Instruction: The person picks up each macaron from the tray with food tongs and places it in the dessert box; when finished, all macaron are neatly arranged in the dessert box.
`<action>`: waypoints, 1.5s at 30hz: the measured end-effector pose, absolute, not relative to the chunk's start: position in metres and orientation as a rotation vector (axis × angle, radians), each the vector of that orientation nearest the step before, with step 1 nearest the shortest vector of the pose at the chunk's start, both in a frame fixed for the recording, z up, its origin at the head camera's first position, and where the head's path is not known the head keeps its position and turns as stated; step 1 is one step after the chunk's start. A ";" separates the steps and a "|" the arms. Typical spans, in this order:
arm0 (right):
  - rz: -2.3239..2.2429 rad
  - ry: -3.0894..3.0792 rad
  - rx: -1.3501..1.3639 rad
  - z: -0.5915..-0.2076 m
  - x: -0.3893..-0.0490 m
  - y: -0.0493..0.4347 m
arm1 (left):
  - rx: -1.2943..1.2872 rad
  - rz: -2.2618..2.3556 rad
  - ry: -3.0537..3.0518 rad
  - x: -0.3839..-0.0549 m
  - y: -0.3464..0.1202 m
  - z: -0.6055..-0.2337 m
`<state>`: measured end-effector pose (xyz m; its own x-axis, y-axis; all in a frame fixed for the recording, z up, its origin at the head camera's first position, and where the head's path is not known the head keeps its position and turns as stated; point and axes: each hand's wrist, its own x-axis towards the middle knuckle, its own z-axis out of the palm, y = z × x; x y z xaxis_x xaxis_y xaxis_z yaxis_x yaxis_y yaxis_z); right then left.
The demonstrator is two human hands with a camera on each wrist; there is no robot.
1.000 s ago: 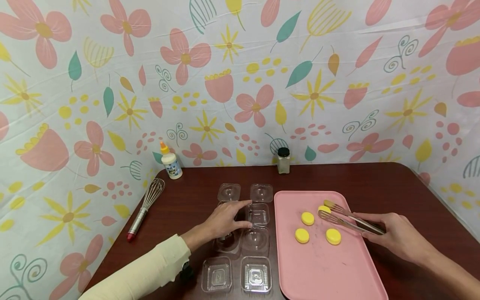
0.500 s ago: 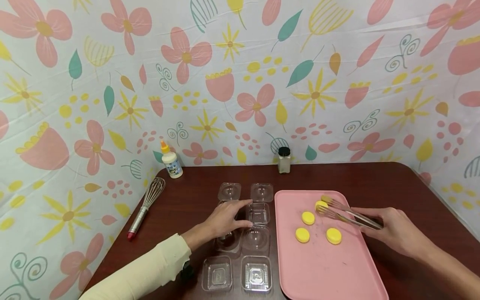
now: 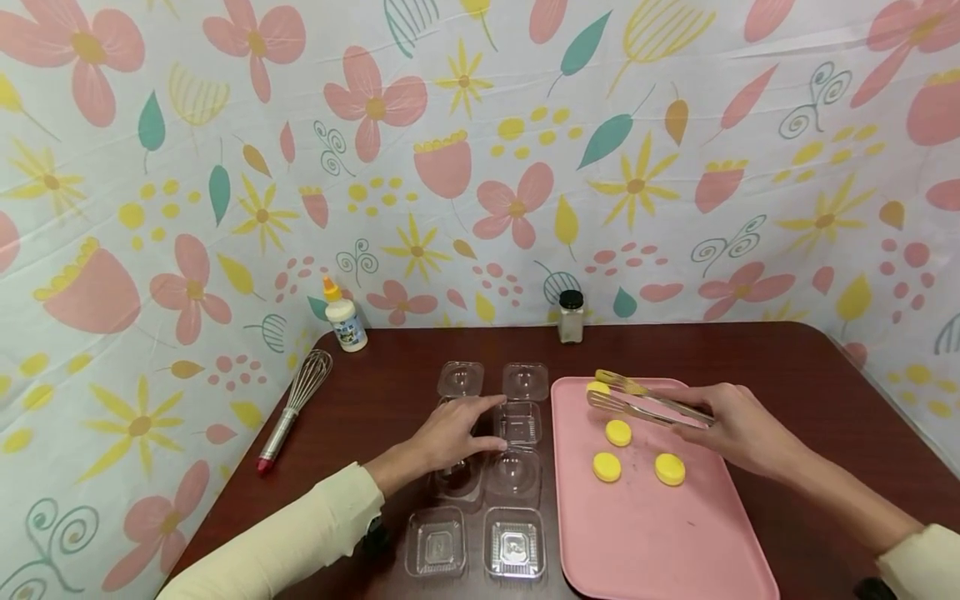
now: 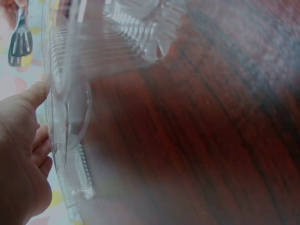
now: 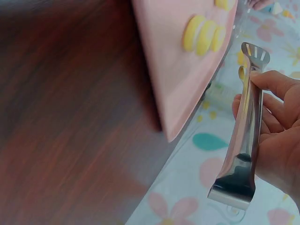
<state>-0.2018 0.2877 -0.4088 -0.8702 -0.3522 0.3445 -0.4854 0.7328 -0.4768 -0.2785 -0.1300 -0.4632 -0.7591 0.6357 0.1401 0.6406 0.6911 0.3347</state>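
Observation:
My right hand (image 3: pixel 746 429) holds metal tongs (image 5: pixel 246 126) over the upper left of the pink tray (image 3: pixel 645 533). Between the tong tips is a yellow macaron (image 3: pixel 597 388), partly covered by the slotted ends. Three more round yellow macarons, one of them (image 3: pixel 670 469) nearest my right side, lie on the tray. My left hand (image 3: pixel 447 435) is at a clear plastic container (image 3: pixel 520 425) left of the tray, with index finger and thumb extended along its two edges. In the left wrist view, my left fingers (image 4: pixel 42 145) touch clear plastic, though which piece is unclear.
Other clear containers and domed lids (image 3: pixel 513 475) surround my left hand, including two square bases (image 3: pixel 435 543) nearer the front. A whisk (image 3: pixel 295 411) lies left. A glue bottle (image 3: pixel 345 318) and a small black-capped jar (image 3: pixel 571 318) stand at the back of the dark table (image 3: pixel 757 358).
My right hand has moved left and away from me across the tray, carrying the macaron in the tongs towards the tray's upper left corner. My left hand has stayed in place.

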 end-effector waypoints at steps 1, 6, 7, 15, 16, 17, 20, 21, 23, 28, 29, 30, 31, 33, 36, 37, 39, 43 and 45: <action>0.851 -2.708 0.682 -0.407 -0.203 0.283 | -1.087 -0.579 -2.875 -0.278 -0.130 -0.463; 0.965 -2.692 0.802 -0.405 -0.210 0.257 | -1.092 -0.577 -2.870 -0.278 -0.129 -0.461; 0.993 -2.680 0.841 -0.405 -0.211 0.251 | -1.095 -0.575 -2.867 -0.277 -0.129 -0.461; 1.109 -2.697 1.050 -0.408 -0.220 0.212 | -1.096 -0.570 -2.860 -0.276 -0.128 -0.459; 1.100 -2.704 1.053 -0.408 -0.221 0.208 | -1.095 -0.569 -2.861 -0.276 -0.128 -0.459; 1.097 -2.717 1.057 -0.408 -0.222 0.204 | -1.095 -0.569 -2.862 -0.276 -0.128 -0.459; 1.077 -2.740 1.066 -0.410 -0.225 0.197 | -1.094 -0.570 -2.867 -0.276 -0.128 -0.460; 1.077 -2.750 1.062 -0.411 -0.226 0.195 | -1.094 -0.572 -2.870 -0.276 -0.128 -0.460; 1.088 -2.757 1.066 -0.412 -0.227 0.191 | -1.096 -0.575 -2.872 -0.276 -0.128 -0.461; 1.053 -2.755 1.072 -0.410 -0.229 0.184 | -1.101 -0.561 -2.868 -0.277 -0.128 -0.462; 1.041 -2.758 1.070 -0.409 -0.230 0.183 | -1.102 -0.558 -2.866 -0.277 -0.128 -0.461; 1.031 -2.764 1.070 -0.408 -0.230 0.182 | -1.104 -0.553 -2.863 -0.277 -0.128 -0.461; 1.020 -2.769 1.068 -0.408 -0.230 0.181 | -1.106 -0.551 -2.860 -0.277 -0.128 -0.461; 0.994 -2.779 1.066 -0.406 -0.230 0.178 | -1.110 -0.547 -2.857 -0.277 -0.129 -0.460; 0.977 -2.794 1.056 -0.404 -0.230 0.176 | -1.119 -0.541 -2.849 -0.277 -0.128 -0.459; 0.978 -2.797 1.052 -0.403 -0.230 0.176 | -1.121 -0.542 -2.846 -0.277 -0.128 -0.459; 0.988 -2.803 1.040 -0.402 -0.230 0.175 | -1.126 -0.545 -2.842 -0.277 -0.128 -0.459; 0.993 -2.801 1.036 -0.401 -0.230 0.174 | -1.127 -0.546 -2.842 -0.276 -0.128 -0.458; 0.982 -2.802 1.036 -0.400 -0.230 0.174 | -1.128 -0.544 -2.840 -0.276 -0.128 -0.459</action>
<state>-0.2298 0.1738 -0.3997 -0.7831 -0.5879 0.2027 -0.5859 0.5883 -0.5574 -0.2761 -0.1277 -0.4586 -0.7352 0.6583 0.1615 0.6714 0.6746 0.3068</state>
